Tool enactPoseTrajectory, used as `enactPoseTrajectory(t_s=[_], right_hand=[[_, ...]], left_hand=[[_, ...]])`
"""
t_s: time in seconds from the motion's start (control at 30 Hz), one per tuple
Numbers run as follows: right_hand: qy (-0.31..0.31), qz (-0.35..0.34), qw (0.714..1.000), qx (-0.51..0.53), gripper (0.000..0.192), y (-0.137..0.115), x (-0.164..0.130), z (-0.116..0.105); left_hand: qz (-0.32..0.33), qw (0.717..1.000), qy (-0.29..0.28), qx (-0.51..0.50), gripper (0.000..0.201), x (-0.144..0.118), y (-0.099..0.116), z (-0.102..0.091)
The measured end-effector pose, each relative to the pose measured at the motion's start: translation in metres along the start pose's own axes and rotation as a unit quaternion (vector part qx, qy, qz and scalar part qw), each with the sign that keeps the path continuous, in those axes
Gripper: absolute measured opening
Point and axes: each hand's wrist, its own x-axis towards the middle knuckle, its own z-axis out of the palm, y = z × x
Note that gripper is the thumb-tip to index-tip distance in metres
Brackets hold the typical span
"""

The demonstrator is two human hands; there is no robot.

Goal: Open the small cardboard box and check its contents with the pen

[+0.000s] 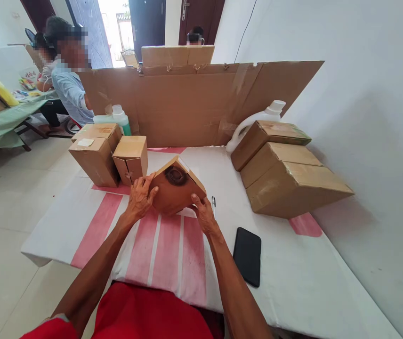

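Between my hands, above the table in the head view, is a small orange-brown cardboard box [172, 192] with a dark round mark on its face. It is tilted, one corner pointing away from me. My left hand [141, 195] grips its left edge, thumb on the near face. At the lower right corner, my right hand [203, 213] holds it with the thumb in front and fingers partly hidden behind. A pen [213, 205] lies just right of the box. Nearer to me, beside my right forearm, rests a black phone [247, 257].
Cardboard boxes [97, 155] stand at the left, with a bottle of green liquid [121, 120] behind. More boxes [286, 181] and a white jug [247, 123] are at the right by the wall. A cardboard panel [183, 106] spans the back. Other people [70, 87] sit beyond.
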Motion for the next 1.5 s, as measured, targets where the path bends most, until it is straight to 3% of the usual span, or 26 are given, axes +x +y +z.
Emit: enactPoseTrajectory(t_s=[0.27, 0.47, 0.63, 0.77, 0.83, 0.97, 1.03, 1.13, 1.2, 1.3, 1.4, 1.5], right_hand=[[0.013, 0.081, 0.994, -0.072, 0.068, 0.029, -0.045, -0.027], [-0.016, 0.094, 0.990, -0.102, 0.070, 0.024, -0.054, -0.036], [-0.019, 0.096, 0.982, -0.162, 0.072, 0.008, -0.057, -0.039], [0.097, 0.012, 0.961, -0.259, 0.087, -0.011, -0.046, -0.021], [0.124, -0.037, 0.929, -0.347, 0.078, -0.019, -0.040, -0.004], [0.068, 0.012, 0.861, -0.504, 0.036, -0.021, -0.042, 0.031], [0.045, 0.028, 0.848, -0.527, 0.024, -0.015, -0.050, 0.043], [0.036, 0.014, 0.850, -0.526, 0.022, -0.007, -0.061, 0.049], [0.037, -0.005, 0.862, -0.506, 0.030, -0.007, -0.061, 0.041], [0.105, 0.023, 0.870, -0.481, 0.038, -0.014, -0.053, 0.012], [0.179, 0.108, 0.848, -0.486, 0.028, -0.021, -0.040, -0.028], [0.193, 0.162, 0.844, -0.473, 0.008, -0.018, -0.030, -0.059]], left_hand=[[-0.101, 0.978, -0.106, -0.151, 0.045, -0.051, 0.001, 0.017], [-0.187, 0.926, -0.163, -0.284, 0.070, -0.040, 0.000, 0.020], [-0.201, 0.901, -0.178, -0.340, 0.072, -0.034, 0.014, 0.023], [-0.217, 0.906, -0.162, -0.324, 0.075, -0.045, 0.028, 0.028], [-0.215, 0.908, -0.153, -0.324, 0.077, -0.054, 0.032, 0.031], [-0.234, 0.906, -0.121, -0.330, 0.074, -0.074, 0.025, 0.039], [-0.246, 0.908, -0.112, -0.320, 0.076, -0.081, 0.017, 0.041], [-0.246, 0.914, -0.108, -0.304, 0.072, -0.087, 0.006, 0.043], [-0.244, 0.918, -0.102, -0.296, 0.062, -0.089, 0.003, 0.043], [-0.245, 0.916, -0.097, -0.302, 0.058, -0.093, 0.002, 0.045], [-0.253, 0.908, -0.104, -0.317, 0.063, -0.095, 0.001, 0.047], [-0.280, 0.892, -0.119, -0.335, 0.071, -0.097, -0.001, 0.048]])
